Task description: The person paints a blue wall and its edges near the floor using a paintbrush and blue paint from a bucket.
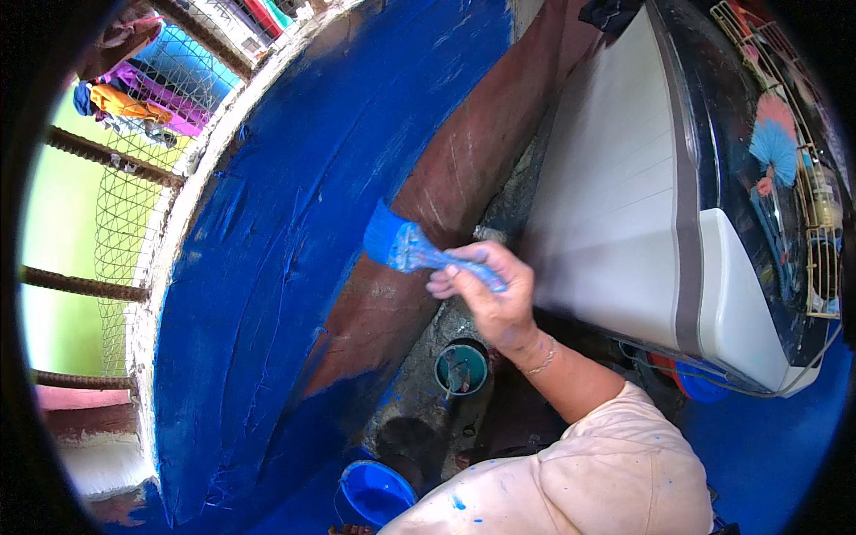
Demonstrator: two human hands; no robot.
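My right hand point(490, 290) is closed around the handle of a flat, wide paintbrush point(428, 257). Its bristles are coated in blue and meet the wall where fresh blue paint point(267, 267) borders a bare reddish-brown band point(366, 308). Blue smears mark the brush handle and my fingers. Below, near the bottom edge, a bucket point(379, 493) shows a bright blue inside. My left hand does not show.
A large white and dark appliance point(615, 196) stands close on the right, with a wire rack point(820, 259) on it. A small green pot point(461, 367) stands on the ground below my hand. Rusty bars point(85, 283) and wire mesh cross an opening at left.
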